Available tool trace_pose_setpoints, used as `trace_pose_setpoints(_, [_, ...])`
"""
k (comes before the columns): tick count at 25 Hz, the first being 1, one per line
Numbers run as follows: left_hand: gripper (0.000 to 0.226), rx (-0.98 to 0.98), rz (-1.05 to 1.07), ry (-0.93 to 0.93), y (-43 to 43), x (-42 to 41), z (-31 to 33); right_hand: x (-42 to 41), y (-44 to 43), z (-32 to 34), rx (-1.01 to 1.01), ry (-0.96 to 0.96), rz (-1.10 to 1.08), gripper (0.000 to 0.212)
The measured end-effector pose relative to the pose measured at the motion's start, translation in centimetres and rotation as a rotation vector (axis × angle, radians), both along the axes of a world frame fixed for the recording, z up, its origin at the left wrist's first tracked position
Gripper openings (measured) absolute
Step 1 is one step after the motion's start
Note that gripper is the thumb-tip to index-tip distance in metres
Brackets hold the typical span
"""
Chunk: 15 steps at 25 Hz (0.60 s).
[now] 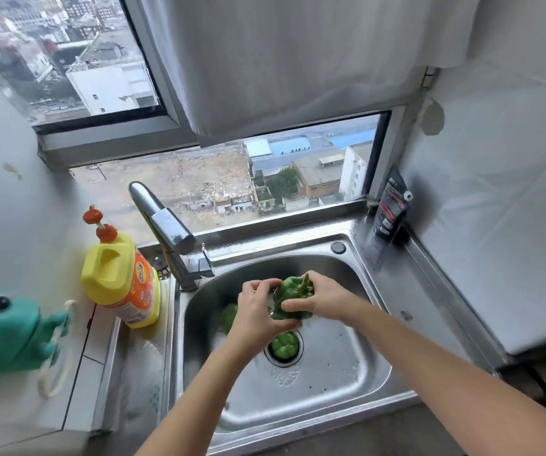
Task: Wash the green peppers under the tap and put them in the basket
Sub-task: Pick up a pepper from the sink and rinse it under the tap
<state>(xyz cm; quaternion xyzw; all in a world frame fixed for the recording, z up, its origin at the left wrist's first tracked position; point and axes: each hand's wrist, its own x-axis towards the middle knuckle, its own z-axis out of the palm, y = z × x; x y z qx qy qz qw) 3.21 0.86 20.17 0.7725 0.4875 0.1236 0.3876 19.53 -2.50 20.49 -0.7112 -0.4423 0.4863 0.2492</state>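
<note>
Both my hands hold one green pepper over the steel sink, stem pointing up. My left hand wraps its left side and underside. My right hand curls round its right side, thumb across the front. A second green pepper sits on the drain below them. A third green pepper lies in the basin to the left, partly hidden by my left hand. The tap stands at the sink's back left, its spout ending left of the held pepper. No basket is in view.
A yellow detergent bottle with an orange pump stands left of the tap. A green frog-shaped holder hangs at the far left. A black pouch leans in the back right corner. The steel counter runs along the right.
</note>
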Motion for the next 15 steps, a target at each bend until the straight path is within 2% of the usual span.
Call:
trace_pose_setpoints(3, [0.028,0.118,-0.084,0.095,0.8,0.0,0.3,0.7,-2.8,0.2,0.088,-0.337,-0.028,0.061])
trace_pose_setpoints(4, [0.026,0.157,-0.101,0.101,0.9,0.2,0.4,0.6,-3.8,0.2,0.112,-0.460,-0.013,0.062])
trace_pose_setpoints(6, [0.036,0.165,-0.193,0.124,0.9,0.5,0.4,0.1,-5.5,-0.2,0.146,-0.719,0.072,0.068])
trace_pose_setpoints(8, [0.056,0.074,-0.348,0.182,0.6,0.8,0.1,-0.4,-7.5,-0.6,0.192,-0.915,0.196,0.071])
trace_pose_setpoints(10, [0.063,0.041,-0.460,0.269,0.0,1.2,-0.5,-0.6,-9.6,-0.7,0.229,-0.943,0.209,0.072])
trace_pose_setpoints(13, [0.031,0.166,-0.479,0.196,-2.3,2.4,-0.4,-0.8,-13.4,-0.6,0.229,-0.818,0.015,0.067])
trace_pose_setpoints(15, [0.023,0.204,-0.469,0.084,-4.0,3.8,0.1,-0.7,-15.8,-0.4,0.241,-0.726,-0.143,0.065])
